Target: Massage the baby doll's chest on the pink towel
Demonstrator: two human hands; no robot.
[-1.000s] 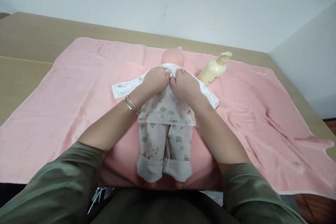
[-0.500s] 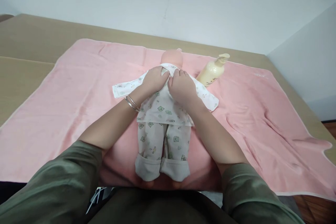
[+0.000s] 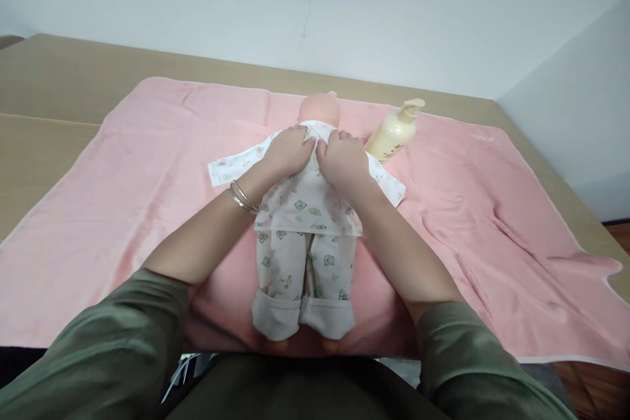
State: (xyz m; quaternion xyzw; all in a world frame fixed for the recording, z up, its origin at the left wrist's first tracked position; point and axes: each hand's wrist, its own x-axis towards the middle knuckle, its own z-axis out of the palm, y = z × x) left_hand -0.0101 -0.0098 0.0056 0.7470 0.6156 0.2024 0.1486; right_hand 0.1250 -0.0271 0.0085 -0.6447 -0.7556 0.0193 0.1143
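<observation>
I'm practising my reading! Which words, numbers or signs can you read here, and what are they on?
None can be read.
Cream-coloured shiny pump bottle: dark lettering, too small and blurred.
Pink fabric blanket: pale mark near far right corner, too faint to tell.
White printed baby shirt: little pictures, no readable words.

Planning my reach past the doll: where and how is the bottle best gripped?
Probably around the middle of the bottle, from the right. Its broad, rounded body gives more to hold than the slim pump, whereas the right hand and the sleeve crowd the left and near sides.
</observation>
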